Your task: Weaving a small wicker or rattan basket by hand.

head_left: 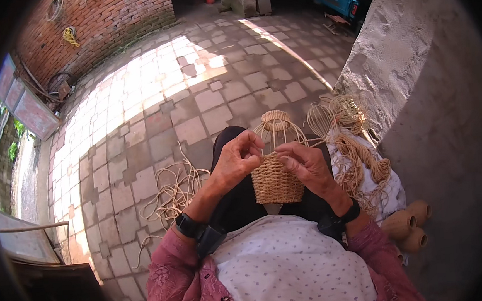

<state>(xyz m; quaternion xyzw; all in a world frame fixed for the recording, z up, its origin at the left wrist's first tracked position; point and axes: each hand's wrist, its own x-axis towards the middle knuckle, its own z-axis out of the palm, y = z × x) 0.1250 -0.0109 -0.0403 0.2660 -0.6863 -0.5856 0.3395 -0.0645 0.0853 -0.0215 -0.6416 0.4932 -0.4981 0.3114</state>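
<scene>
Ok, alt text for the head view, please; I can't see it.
The left hand and right hand nearly meet at the upper weave of a partly woven basket over the person's lap. Loose cord lies on paving at left; bundled cord on a white cloth and tan jar-shaped pieces are at right.

Floor (134,138): irregular pavers, 1 big sunlit patch toward the far-left corner, 1 thin light strip toward the far-right. Loose tan cord (174,195) heaped directly on it, well in from the left edge, 1 strand trailing toward the near edge. Right edge: white cloth (386,195), rumpled, its base mostly hidden. Cord hanks (359,156) lie on the cloth, openwork frame (350,112) at its far end. 3 tan vases (399,224) plus part of a 4th by its near-right corner. Lap (237,209): 1 woven basket (277,186) between the thighs; support under it hidden.
</scene>
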